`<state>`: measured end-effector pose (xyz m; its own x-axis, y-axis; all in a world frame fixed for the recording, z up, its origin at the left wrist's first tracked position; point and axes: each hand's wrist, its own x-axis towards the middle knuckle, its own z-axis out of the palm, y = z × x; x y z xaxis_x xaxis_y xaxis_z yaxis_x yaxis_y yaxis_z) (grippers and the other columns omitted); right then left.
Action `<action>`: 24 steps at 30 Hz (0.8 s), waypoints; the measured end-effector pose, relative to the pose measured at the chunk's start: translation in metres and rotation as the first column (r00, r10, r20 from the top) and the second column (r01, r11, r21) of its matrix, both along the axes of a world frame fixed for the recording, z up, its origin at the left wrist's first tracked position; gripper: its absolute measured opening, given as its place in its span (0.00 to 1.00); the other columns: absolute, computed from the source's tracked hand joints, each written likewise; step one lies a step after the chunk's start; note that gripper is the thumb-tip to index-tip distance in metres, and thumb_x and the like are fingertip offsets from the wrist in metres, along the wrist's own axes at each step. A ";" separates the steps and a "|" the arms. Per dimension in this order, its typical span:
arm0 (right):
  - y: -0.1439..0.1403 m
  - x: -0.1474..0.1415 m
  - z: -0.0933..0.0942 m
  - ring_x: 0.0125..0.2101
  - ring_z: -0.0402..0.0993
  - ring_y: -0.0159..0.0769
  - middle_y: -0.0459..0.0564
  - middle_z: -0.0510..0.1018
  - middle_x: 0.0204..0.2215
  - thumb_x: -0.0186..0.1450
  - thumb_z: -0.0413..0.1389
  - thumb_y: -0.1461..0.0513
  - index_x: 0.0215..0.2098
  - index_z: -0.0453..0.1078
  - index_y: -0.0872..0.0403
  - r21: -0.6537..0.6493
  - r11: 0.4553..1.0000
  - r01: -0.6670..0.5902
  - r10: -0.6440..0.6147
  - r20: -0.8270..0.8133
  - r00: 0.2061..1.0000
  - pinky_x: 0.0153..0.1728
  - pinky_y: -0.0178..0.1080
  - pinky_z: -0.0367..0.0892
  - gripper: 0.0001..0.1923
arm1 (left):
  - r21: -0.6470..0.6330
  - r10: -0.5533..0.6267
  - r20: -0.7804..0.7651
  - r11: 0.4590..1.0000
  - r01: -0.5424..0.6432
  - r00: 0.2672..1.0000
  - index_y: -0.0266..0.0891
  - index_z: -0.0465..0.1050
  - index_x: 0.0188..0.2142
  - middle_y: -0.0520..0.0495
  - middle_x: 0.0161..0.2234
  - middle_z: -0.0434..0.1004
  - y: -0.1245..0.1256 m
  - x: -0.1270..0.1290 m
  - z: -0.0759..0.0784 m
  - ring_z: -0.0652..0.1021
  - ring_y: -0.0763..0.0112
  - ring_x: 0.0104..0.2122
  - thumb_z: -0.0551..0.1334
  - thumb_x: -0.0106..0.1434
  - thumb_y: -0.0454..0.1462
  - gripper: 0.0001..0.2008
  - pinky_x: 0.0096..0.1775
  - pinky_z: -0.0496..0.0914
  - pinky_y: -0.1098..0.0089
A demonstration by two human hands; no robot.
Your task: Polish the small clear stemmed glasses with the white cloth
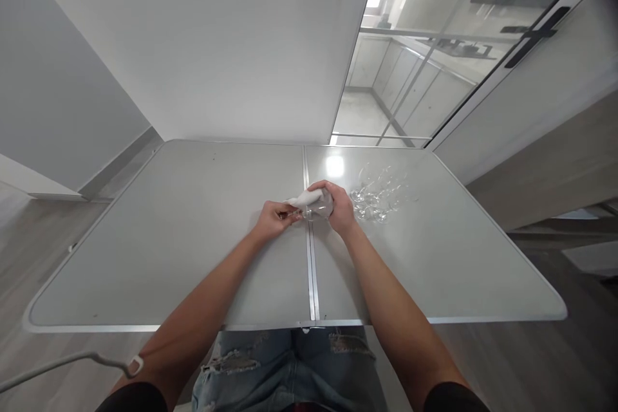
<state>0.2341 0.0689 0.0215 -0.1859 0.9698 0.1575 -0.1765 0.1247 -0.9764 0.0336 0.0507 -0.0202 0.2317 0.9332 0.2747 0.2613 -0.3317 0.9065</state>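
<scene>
Beneath the left hand (273, 219) and right hand (340, 207), a pale table (193, 251) is stretching; just beside the right, clear pieces (375, 204) are lying heaped. The right is cupping a clear vessel (320, 208), the left pinching its narrow end, white cloth (305, 198) between; I'm worrying a slackening pinch could drop it.

The cloth (305, 198) is white; the held piece (322, 208) and the pile (374, 209) are clear. Pale grey table (145, 238), silver trim (313, 296), black sleeves (132, 398), faded blue jeans (261, 383), wood-grained grey floor (53, 264).

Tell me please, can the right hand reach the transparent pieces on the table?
Probably yes: the transparent pieces lie just beside the right hand, nothing visible between, though that hand holds a clear vessel.
</scene>
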 end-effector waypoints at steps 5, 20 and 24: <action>-0.007 -0.019 -0.004 0.32 0.75 0.42 0.51 0.79 0.34 0.66 0.47 0.42 0.45 0.74 0.51 -0.208 0.959 -0.193 0.123 -0.308 0.943 0.34 0.44 0.73 0.26 | -0.119 -0.060 0.200 0.989 0.085 0.978 0.32 0.81 0.27 0.49 0.16 0.70 0.001 0.004 0.004 0.66 0.76 0.18 0.72 0.55 0.51 0.21 0.22 0.60 0.73; -0.008 -0.024 -0.020 0.62 0.64 0.45 0.52 0.67 0.63 0.64 0.59 0.57 0.66 0.61 0.45 0.337 0.926 0.168 -0.217 0.113 0.970 0.64 0.50 0.60 0.32 | -0.095 0.139 0.159 0.988 -0.125 0.977 0.36 0.71 0.22 0.51 0.18 0.68 0.003 0.012 -0.003 0.67 0.76 0.19 0.60 0.66 0.49 0.22 0.24 0.59 0.72; -0.004 -0.014 -0.019 0.62 0.63 0.49 0.53 0.73 0.58 0.64 0.57 0.59 0.57 0.69 0.47 0.550 0.834 0.055 -0.298 0.364 0.882 0.67 0.56 0.52 0.22 | 0.159 0.144 -0.113 0.979 -0.126 0.983 0.38 0.66 0.19 0.53 0.17 0.63 0.000 0.013 -0.004 0.62 0.77 0.19 0.58 0.64 0.39 0.17 0.25 0.55 0.72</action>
